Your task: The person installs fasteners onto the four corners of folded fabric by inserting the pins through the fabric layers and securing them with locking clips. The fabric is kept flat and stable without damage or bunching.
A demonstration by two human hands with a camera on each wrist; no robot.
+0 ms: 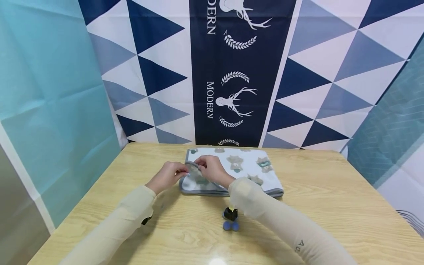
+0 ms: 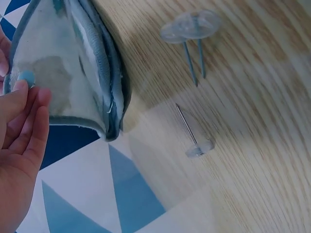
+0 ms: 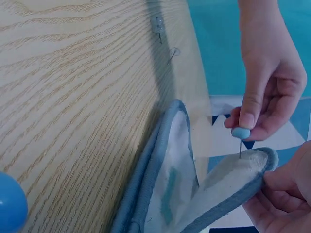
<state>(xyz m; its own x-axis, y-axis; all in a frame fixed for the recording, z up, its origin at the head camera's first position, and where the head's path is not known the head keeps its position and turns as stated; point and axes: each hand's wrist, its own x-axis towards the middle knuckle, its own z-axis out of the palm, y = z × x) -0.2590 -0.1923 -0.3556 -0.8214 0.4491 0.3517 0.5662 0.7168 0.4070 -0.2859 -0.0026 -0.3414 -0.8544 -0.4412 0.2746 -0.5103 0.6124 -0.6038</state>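
Observation:
A folded blanket point(image 1: 245, 167), white with bear prints and grey edging, lies at the back of the table. My right hand point(image 1: 212, 169) pinches its lifted corner by the edging; in the right wrist view the raised layer stands apart from the layers below. Between thumb and fingers, my left hand point(image 1: 168, 176) pinches a pin with a light blue head point(image 3: 240, 132). The pin's shaft points down at the lifted corner, and its lower end meets the cloth. Whether the tip goes into the fabric I cannot tell.
Clear-headed pins lie on the wooden table point(image 1: 185, 235): a pair point(image 2: 197, 26) and a single pin point(image 2: 194, 145) in the left wrist view. Two blue balls point(image 1: 230, 225) show below the right wrist. A patterned cloth point(image 1: 162, 73) hangs behind the table.

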